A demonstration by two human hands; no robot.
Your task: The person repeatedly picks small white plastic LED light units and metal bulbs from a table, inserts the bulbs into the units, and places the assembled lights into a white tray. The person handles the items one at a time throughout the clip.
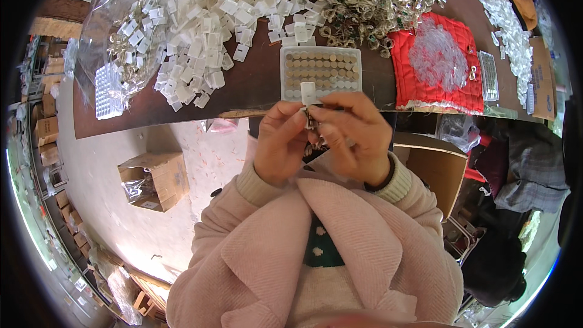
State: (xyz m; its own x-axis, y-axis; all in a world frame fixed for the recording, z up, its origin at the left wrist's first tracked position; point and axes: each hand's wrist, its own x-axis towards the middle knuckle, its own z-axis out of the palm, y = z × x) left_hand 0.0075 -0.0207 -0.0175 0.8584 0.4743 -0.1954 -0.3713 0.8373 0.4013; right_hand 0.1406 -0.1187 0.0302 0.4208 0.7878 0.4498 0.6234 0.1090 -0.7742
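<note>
In front of my chest, at the table's near edge, my two hands meet with fingers pinched. My left hand (280,146) and my right hand (358,136) close around a small shiny metal piece (311,123), like a chain or clasp. A white plastic card (308,93) with a small mark sticks up from between the fingertips. Fingers partly hide where card and metal meet, so I cannot tell if they are joined. Just beyond stands a clear plastic tray (283,61) with rows of round tan discs and paler ones in its near row.
White plastic cards (194,42) lie heaped at left, beside a clear bag (100,36). Tangled metal pieces (364,0) are piled at the back. A red quilted cloth (404,67) bears clear plastic bits (440,54). Cardboard boxes (164,182) stand below; a person in dark clothes (498,261) is at right.
</note>
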